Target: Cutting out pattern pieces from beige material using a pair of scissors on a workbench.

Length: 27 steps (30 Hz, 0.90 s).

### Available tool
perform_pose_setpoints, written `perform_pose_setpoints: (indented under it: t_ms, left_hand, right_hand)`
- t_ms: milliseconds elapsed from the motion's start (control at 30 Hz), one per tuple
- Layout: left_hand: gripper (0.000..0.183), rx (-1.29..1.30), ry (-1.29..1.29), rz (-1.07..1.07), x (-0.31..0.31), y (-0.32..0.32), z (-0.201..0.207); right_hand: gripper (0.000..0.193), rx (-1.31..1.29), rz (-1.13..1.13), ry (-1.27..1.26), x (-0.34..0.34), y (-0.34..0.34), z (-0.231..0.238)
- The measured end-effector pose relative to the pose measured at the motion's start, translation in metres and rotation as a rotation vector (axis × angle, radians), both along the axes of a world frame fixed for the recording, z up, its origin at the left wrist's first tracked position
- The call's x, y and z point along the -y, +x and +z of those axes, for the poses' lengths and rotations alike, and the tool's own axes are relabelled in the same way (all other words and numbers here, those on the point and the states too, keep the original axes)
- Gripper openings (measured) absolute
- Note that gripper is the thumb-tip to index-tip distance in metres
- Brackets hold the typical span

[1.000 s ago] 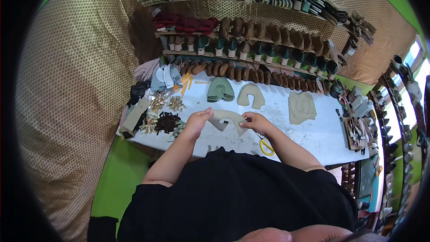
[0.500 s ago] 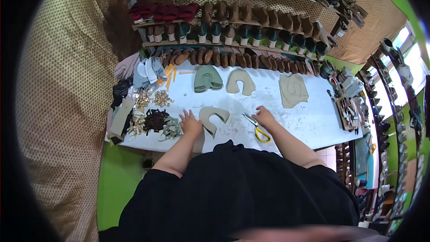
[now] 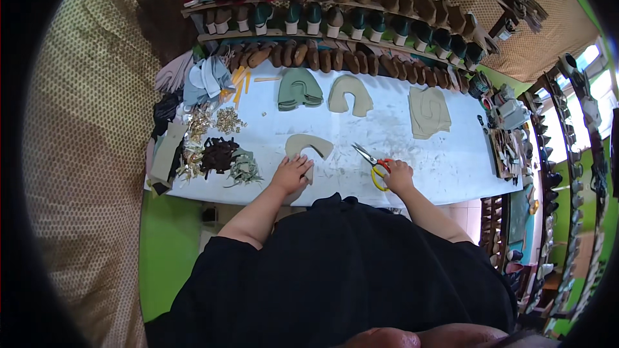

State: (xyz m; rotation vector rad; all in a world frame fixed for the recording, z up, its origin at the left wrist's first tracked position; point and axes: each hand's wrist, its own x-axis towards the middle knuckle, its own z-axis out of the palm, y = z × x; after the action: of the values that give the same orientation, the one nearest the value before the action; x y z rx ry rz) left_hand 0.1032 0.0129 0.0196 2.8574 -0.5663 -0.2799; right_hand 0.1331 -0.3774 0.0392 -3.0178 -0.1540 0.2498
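Note:
My left hand lies flat over the lower left leg of a beige U-shaped shoe-upper piece, fingers stretched. To its right, my right hand has its fingers closed on the red handle loop of a pair of scissors. The scissors rest on the white table, blades pointing away and left; their other loop is yellow. Just left of my left hand sit a small heap of grey-green strips and a heap of dark brown ones.
Farther back lie stacked green U-shaped pieces, beige ones and a larger beige stack. Gold-coloured bits and cloth line the left side. A tool holder edges the right. Shelves of shoes rise behind.
My left hand has moved right onto the beige piece. My right hand has shifted down from beside the blades and taken hold of the scissors' handle. The view has tilted downward.

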Motion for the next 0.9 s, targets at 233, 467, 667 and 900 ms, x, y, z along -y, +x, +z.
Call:
perform_pose_setpoints:
  t_ms: [233, 467, 667, 900]
  left_hand:
    - [0.05, -0.024, -0.123, 0.151, -0.002, 0.002, -0.027]
    - [0.059, 0.025, -0.03, 0.096, -0.001, -0.019, -0.017]
    - [0.063, 0.036, -0.082, 0.115, -0.001, -0.02, -0.01]
    - [0.065, 0.024, -0.107, 0.123, -0.003, -0.019, -0.008]
  right_hand:
    - [0.043, -0.067, 0.192, -0.1, -0.048, 0.009, 0.003]
    - [0.048, -0.007, 0.405, 0.002, -0.09, 0.037, -0.019]
    - [0.055, 0.104, 0.44, 0.121, -0.141, 0.068, -0.022]
    - [0.025, -0.045, 0.293, 0.466, -0.167, 0.087, -0.04]
